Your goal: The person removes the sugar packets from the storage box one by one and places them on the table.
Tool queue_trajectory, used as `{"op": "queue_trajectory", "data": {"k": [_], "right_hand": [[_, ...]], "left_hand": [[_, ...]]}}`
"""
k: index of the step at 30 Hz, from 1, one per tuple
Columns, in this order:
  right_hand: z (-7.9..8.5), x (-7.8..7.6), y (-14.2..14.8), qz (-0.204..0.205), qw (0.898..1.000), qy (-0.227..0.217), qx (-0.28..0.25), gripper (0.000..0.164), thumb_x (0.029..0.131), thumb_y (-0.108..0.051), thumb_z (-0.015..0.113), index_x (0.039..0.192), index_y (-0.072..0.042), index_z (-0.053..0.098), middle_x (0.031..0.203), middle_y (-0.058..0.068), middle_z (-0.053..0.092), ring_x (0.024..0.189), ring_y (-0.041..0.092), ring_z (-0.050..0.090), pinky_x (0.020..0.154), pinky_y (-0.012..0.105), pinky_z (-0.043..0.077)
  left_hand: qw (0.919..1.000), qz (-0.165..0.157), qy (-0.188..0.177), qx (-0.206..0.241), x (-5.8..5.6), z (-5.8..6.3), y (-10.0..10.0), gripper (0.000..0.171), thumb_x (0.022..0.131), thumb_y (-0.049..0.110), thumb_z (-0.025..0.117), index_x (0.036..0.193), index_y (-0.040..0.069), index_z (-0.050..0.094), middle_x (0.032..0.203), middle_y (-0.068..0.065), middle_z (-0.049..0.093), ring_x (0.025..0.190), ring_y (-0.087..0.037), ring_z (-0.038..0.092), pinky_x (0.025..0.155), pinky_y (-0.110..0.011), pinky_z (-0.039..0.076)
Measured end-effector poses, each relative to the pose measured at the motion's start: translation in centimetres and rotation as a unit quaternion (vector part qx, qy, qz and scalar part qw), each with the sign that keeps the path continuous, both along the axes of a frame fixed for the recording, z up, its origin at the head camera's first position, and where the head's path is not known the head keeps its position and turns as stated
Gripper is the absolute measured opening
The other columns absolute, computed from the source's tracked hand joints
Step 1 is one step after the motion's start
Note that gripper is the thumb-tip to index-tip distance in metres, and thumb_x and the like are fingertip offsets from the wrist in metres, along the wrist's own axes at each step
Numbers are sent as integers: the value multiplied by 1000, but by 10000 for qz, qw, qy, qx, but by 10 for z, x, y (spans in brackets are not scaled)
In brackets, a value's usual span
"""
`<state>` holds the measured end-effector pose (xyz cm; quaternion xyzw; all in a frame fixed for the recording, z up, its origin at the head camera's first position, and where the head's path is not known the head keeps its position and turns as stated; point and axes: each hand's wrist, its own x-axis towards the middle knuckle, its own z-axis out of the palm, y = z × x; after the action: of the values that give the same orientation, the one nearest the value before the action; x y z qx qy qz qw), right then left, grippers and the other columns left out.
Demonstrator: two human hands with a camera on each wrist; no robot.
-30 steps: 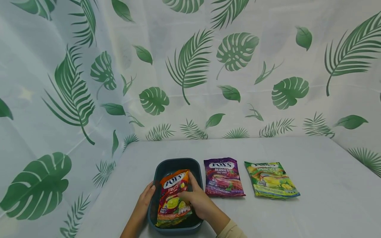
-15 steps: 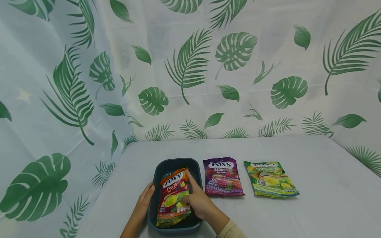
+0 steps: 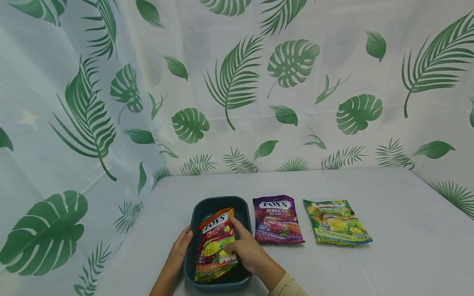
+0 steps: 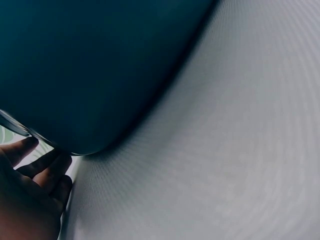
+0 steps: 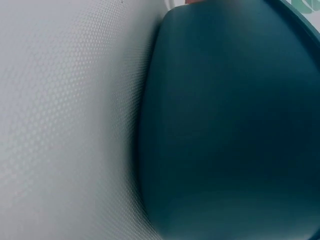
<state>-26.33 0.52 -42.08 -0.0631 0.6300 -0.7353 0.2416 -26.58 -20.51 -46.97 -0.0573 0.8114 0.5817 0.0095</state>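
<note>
An orange-red bag of Fox's Fruits candy (image 3: 214,250) lies tilted inside a dark teal rectangular tub (image 3: 242,205). My right hand (image 3: 249,248) reaches over the tub's right rim and holds the bag by its right side, the thumb on its front and the index finger along its upper edge. The other fingers are hidden. On the tub's left, my left hand (image 3: 179,246) rests its fingers against the outer wall near the rim. In the left wrist view, that hand's fingers (image 4: 55,172) touch the wall. The right wrist view shows mostly the tub's side wall (image 5: 225,125).
A purple bag of Fox's Berries candy (image 3: 277,222) lies flat just right of the tub. Further right is a green-yellow Spring Tea candy bag (image 3: 338,224). The white table (image 3: 392,259) meets a leaf-print cloth backdrop (image 3: 237,82) at the back and left.
The right hand's thumb has drawn back slightly to the right on the Fruits bag, and the bag's top has settled a little. The left hand and the tub keep their places.
</note>
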Motion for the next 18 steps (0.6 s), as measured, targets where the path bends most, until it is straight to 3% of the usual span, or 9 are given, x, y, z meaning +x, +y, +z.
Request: {"op": "queue_trajectory", "data": {"k": [18], "right_hand": [[3,-1,2,-176,9991,-355,-171,80,85,9,55,152,-13,18,151,30,20,117,34,52,101,48,46]], "left_hand": [[9996,98,-218,-161,-2,2,0,72,100,53,29,147,-2,26,149,-29,30,137,-46,30,107,-61,31]]}}
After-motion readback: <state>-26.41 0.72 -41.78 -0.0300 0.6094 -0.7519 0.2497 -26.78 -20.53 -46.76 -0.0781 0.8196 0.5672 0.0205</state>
